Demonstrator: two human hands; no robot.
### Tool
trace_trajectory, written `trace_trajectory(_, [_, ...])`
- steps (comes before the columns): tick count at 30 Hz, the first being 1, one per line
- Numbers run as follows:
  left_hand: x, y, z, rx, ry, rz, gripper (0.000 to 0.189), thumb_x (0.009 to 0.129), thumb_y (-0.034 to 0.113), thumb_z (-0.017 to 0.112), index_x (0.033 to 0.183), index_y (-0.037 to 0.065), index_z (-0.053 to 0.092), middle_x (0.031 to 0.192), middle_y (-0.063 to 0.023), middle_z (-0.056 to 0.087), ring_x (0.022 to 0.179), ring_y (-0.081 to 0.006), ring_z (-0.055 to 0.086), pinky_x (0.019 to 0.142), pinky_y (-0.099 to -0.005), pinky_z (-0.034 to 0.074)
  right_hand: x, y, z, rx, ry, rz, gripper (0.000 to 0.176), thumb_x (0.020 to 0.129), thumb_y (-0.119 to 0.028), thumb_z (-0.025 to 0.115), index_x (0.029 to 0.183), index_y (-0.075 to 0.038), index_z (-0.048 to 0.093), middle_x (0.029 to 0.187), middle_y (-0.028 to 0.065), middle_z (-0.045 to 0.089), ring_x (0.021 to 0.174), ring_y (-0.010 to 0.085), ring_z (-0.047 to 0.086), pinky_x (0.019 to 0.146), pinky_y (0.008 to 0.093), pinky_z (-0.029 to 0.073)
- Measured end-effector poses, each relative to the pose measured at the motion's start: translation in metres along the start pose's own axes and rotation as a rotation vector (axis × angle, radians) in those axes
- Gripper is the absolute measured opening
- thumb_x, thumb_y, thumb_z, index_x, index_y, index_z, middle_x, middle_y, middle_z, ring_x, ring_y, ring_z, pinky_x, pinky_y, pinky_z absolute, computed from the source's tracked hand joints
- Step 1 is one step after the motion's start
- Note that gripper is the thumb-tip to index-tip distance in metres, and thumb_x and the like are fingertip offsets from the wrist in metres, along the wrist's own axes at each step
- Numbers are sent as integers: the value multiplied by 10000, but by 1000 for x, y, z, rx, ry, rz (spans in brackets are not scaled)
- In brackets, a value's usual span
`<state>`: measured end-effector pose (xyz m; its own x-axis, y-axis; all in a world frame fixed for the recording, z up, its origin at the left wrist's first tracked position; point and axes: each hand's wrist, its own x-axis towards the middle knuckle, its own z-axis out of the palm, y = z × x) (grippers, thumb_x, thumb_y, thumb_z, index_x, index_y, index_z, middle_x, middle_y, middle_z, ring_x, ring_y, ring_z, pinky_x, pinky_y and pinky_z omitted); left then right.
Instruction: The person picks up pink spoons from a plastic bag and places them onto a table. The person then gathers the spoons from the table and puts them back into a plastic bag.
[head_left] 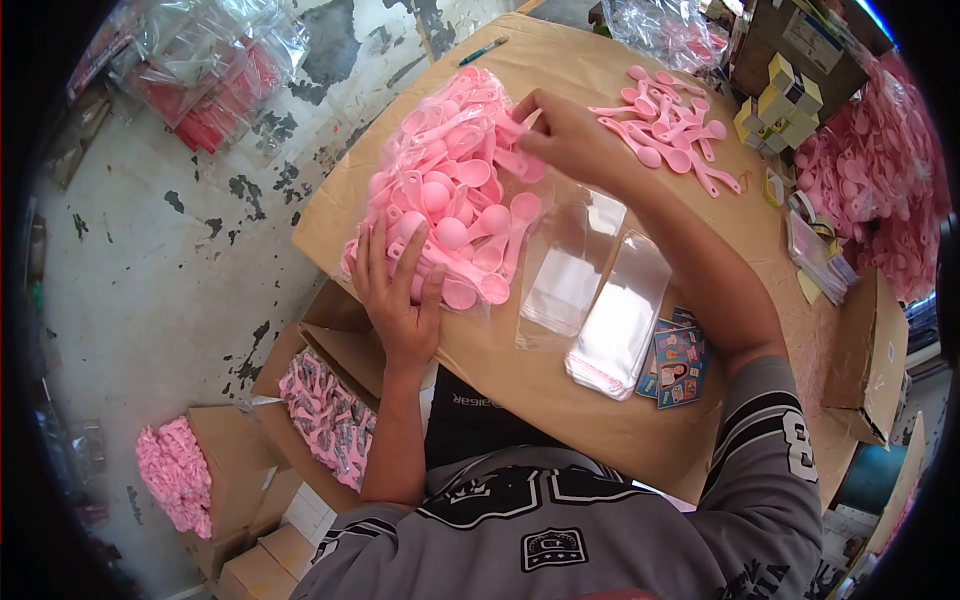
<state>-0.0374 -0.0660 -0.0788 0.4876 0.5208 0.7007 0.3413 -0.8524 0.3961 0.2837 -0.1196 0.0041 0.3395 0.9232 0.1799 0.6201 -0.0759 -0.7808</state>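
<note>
A clear plastic bag (430,150) full of pink measuring spoons (452,232) lies on the brown-covered table. My left hand (398,290) rests on the near left side of the bag, fingers spread flat over the spoons. At the bag's upper right edge, my right hand (562,135) has its fingers bent and closed by the plastic and some spoons; what they grip cannot be made out. To the right lies a loose pile of pink spoons (672,122). Below my right forearm are two stacks of clear plastic sleeves (622,310) and printed cards (680,365).
A pen (483,51) lies at the table's far edge. Small yellow boxes (780,105), tape rolls (800,208) and a big bag of pink spoons (875,170) stand at the right. Open cartons (235,465) holding pink packed goods are on the floor at left.
</note>
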Motion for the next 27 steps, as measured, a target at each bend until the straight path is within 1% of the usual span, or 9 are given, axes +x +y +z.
trace_trajectory(2, [-1, 0, 0, 16, 0, -2, 489, 1081, 412, 682, 1537, 236, 700, 1720, -173, 484, 1602, -435, 393, 1318, -636, 195, 1, -5, -27, 28, -38, 54, 313, 1006, -196, 725, 1268, -25, 719, 964, 54, 748, 890, 118, 705, 773, 315, 545])
trace_trajectory(8, [1, 1, -1, 26, -8, 13, 485, 1086, 380, 674, 1536, 201, 693, 1715, -174, 489, 1597, -431, 397, 1327, -625, 204, -10, -20, -109, -7, -178, 53, 270, 1057, -198, 667, 1241, -17, 748, 966, 21, 715, 886, 106, 671, 789, 298, 537])
trace_trajectory(11, [1, -1, -1, 17, -11, 1, 491, 1079, 402, 682, 1534, 219, 698, 1720, -174, 484, 1595, -435, 398, 1324, -629, 198, -19, -23, -126, -252, -55, 86, 267, 1056, -185, 666, 1234, -2, 745, 954, 25, 700, 885, 99, 656, 799, 290, 533])
trace_trajectory(13, [0, -1, 0, 5, -9, -8, 495, 1074, 420, 689, 1533, 236, 702, 1723, -174, 481, 1593, -438, 399, 1320, -633, 195, -8, 3, -135, -458, 78, 68, 271, 1035, -185, 684, 1213, 10, 742, 986, 109, 742, 906, 207, 715, 840, 352, 552])
trace_trajectory(18, [0, -2, 0, 4, -6, -2, 494, 1074, 411, 690, 1535, 232, 701, 1722, -174, 482, 1591, -436, 401, 1320, -632, 198, -17, 10, -102, -1018, 297, -150, 264, 1014, -216, 734, 1165, 1, 743, 1044, 192, 768, 962, 343, 753, 890, 442, 566])
trace_trajectory(21, [1, 0, 0, -1, -7, -8, 495, 1073, 412, 691, 1534, 232, 701, 1723, -172, 482, 1591, -434, 401, 1320, -630, 199, -8, -18, -56, -382, 10, -167, 272, 1041, -272, 743, 1094, -6, 739, 1047, 154, 772, 964, 305, 739, 887, 427, 567])
trace_trajectory(22, [1, 0, 0, 4, -7, -6, 494, 1073, 410, 691, 1534, 231, 701, 1722, -171, 483, 1591, -434, 402, 1320, -629, 201, -5, -15, -36, -310, -58, -134, 315, 1036, -327, 760, 1095, -18, 735, 1051, 150, 769, 960, 296, 723, 867, 424, 564])
trace_trajectory(25, [0, 0, -2, 26, -12, 9, 488, 1080, 382, 684, 1537, 210, 694, 1718, -168, 489, 1591, -429, 404, 1323, -621, 207, -25, -31, 1, -646, -112, -168, 429, 978, -401, 809, 1185, -43, 696, 1128, 159, 771, 1064, 364, 735, 905, 480, 561])
trace_trajectory(27, [2, 1, -2, 38, -14, 30, 478, 1093, 335, 669, 1542, 170, 682, 1711, -168, 498, 1595, -423, 400, 1332, -608, 213, -26, -18, 14, -609, -190, -185, 424, 962, -360, 817, 1213, -46, 682, 1146, 165, 769, 1092, 378, 733, 924, 495, 557])
